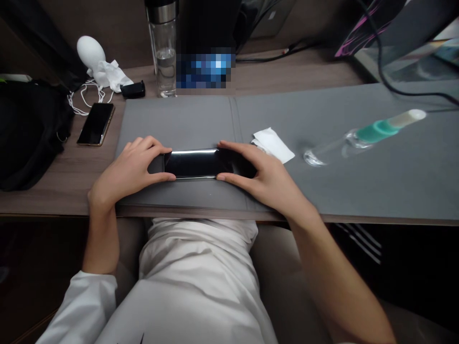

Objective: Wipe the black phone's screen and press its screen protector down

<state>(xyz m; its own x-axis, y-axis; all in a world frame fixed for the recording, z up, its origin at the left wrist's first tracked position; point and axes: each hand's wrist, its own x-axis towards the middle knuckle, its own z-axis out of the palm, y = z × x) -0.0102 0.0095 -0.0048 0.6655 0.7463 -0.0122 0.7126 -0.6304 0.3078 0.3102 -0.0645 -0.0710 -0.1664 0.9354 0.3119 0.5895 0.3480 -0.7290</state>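
Note:
A smartphone (193,165) with a dark, glossy screen lies sideways between my hands, low over the grey desk mat (179,122). My left hand (134,167) grips its left end, thumb on the near edge and fingers at the far edge. At the other end, my right hand (260,174) holds it the same way, with the fingers along the far edge and the thumb on the near one. The phone's underside is hidden, so I cannot tell whether it touches the mat. Just beyond my right hand lies a folded white tissue (274,145).
A clear spray bottle with a green label (376,131) appears blurred on the right. At the back stands a glass water bottle (167,67). Another phone (96,124), white cords (83,98) and a black bag (32,134) are on the left. A black cable (390,88) crosses the upper right.

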